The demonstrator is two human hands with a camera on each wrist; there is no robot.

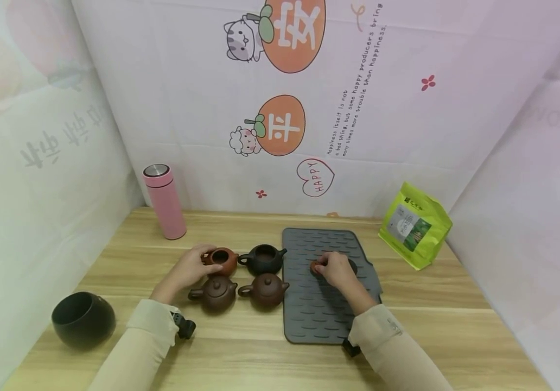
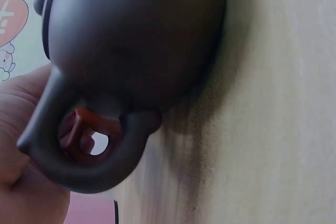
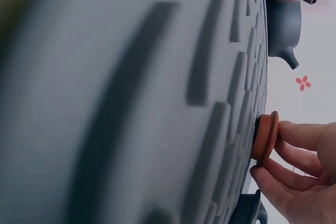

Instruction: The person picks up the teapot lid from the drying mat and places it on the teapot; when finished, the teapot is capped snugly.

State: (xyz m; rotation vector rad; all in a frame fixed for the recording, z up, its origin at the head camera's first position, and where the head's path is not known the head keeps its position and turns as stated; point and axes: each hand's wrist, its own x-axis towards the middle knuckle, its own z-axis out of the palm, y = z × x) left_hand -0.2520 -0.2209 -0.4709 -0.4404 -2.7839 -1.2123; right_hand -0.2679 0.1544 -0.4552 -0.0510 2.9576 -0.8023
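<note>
Clay teapots [image 1: 239,277] crowd beside the grey mat [image 1: 309,309], pink flask [image 1: 165,201] behind.

Landmark: the pink thermos flask [image 1: 165,201], standing on the wooden table; no lettering can be made out on it.
Heart outline: "HAPPY" [image 1: 315,177] is printed in red on the backdrop sheet [image 1: 407,125], to the right of the flask.
Slanted lines: "Happiness itself is not a bad thing, but some happy producers bring many times more trouble than happiness." is printed further right and higher.
Orange fruits: one white Chinese character is carried by each [image 1: 280,126], [image 1: 293,32], above the heart.
Green tea pouch [image 1: 414,226]: a label is borne, far right of the flask, too small to be read.
</note>
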